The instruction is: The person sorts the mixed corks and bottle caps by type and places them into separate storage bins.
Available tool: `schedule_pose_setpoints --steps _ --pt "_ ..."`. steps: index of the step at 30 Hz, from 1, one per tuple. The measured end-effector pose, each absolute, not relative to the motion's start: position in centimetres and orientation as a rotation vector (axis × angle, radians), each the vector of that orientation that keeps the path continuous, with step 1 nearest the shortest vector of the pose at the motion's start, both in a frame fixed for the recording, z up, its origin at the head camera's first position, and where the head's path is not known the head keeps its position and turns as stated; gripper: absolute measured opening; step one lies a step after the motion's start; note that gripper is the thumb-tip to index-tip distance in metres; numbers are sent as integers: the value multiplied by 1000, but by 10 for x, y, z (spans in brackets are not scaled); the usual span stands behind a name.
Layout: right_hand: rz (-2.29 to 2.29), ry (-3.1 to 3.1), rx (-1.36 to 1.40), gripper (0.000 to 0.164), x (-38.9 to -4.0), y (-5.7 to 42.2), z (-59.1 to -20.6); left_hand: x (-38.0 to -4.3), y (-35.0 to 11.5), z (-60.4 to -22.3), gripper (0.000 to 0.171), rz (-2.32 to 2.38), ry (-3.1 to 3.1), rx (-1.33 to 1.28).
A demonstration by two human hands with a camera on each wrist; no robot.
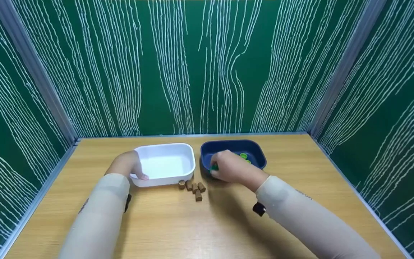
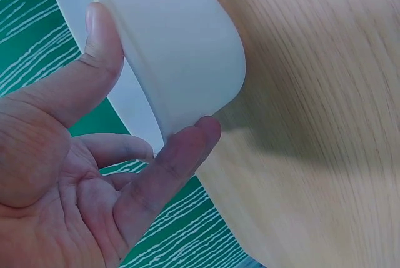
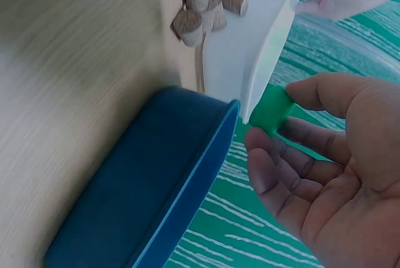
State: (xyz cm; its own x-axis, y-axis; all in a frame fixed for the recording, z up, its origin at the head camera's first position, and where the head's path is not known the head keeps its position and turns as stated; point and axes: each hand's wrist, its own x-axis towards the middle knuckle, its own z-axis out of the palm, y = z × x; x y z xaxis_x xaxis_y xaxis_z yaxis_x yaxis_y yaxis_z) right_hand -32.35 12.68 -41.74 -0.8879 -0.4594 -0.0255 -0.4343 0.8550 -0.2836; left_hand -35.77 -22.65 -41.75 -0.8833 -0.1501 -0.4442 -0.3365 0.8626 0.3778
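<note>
Right hand [image 1: 233,167] pinches green cap [image 3: 272,109] over blue bin's [image 1: 234,144] left end, near counter's [image 1: 156,230] far edge. Left hand [image 1: 126,162] grips white bin's [image 1: 165,181] left end. Corks [image 1: 194,187] just beside white bin. Risks: weak fingertip hold could drop cap between bins; left-hand tug could scatter corks.

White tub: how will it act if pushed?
The white tub seems stiff: its walls look unbent where the left grip touches them. Low and broad, it would probably slide before tipping. The smooth sides could feel slippery.
</note>
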Motion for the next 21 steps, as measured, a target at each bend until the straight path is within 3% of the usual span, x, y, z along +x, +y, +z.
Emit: schedule_pose_setpoints --steps 9,21 --pt "-470 2949 -523 34 -340 136 -419 -344 -222 -401 88 641 2607 -363" --pt "-488 2989 -358 34 -368 154 -427 -355 -227 -414 80 570 2664 -286"
